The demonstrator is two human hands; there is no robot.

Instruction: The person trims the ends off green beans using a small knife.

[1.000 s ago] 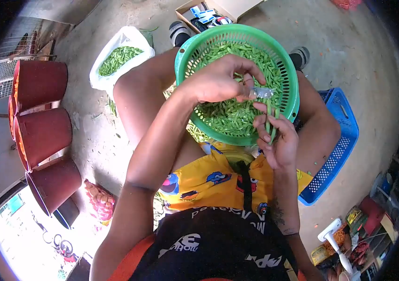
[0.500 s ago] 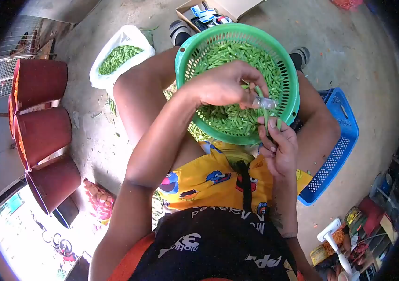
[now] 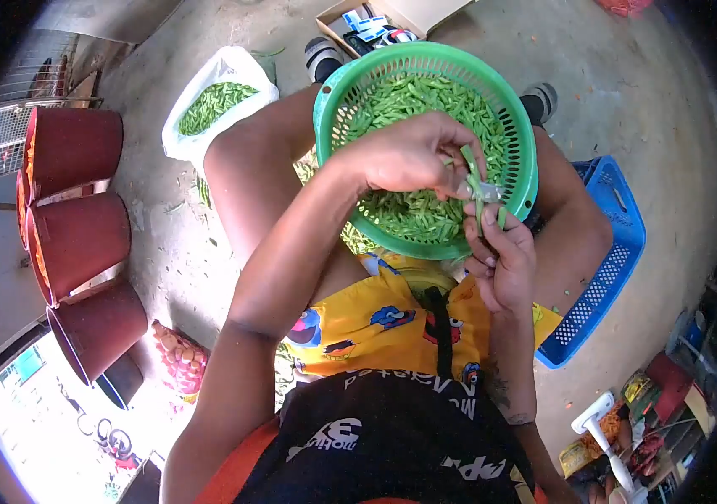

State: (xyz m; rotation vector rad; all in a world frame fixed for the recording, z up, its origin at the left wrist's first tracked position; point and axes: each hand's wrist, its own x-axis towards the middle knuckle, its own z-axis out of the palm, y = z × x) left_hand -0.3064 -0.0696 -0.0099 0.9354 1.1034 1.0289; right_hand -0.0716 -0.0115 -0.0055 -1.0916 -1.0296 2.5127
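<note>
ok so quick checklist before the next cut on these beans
1. Left hand grip on the small knife: closed around it, ok.
2. Right hand grip on the long beans: pinched upright, ok.
3. Blade above the green colander, so pieces drop inside: ok.
4. Right fingertips clear of the blade: cannot tell, they sit very close.
5. Colander steady across the thighs: looks level, ok.
6. Room left for the cut beans: below the rim, ok.
</note>
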